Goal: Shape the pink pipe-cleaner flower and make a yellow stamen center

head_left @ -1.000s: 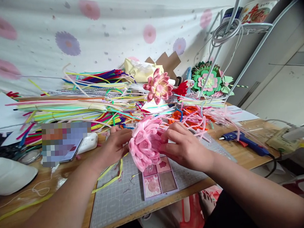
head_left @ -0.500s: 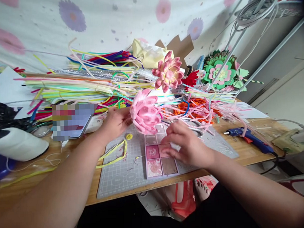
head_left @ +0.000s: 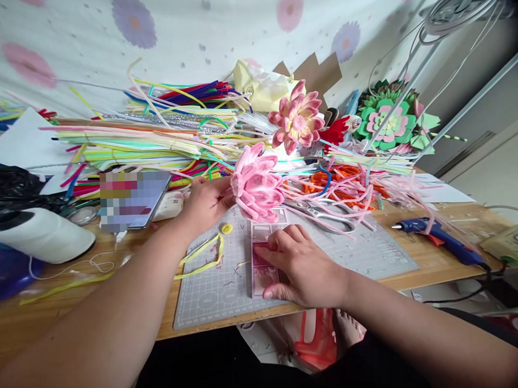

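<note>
Your left hand [head_left: 206,204] grips the flower [head_left: 259,188] from its left side, raised above the mat [head_left: 212,309]. The flower is probably light and soft, its petals easily bent, so best held at the base. Your left forearm reaches forward. Your right hand [head_left: 304,266] rests palm-down over the palette [head_left: 265,277], grasping nothing, fingers loosely bent, thumb spread toward its near edge.

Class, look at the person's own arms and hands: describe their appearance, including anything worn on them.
The left hand and right hand are both ungloved, with no ring or watch visible. The left forearm and right forearm are bare, with no sleeve in view. Neither shows a cable or printed marking.
</note>
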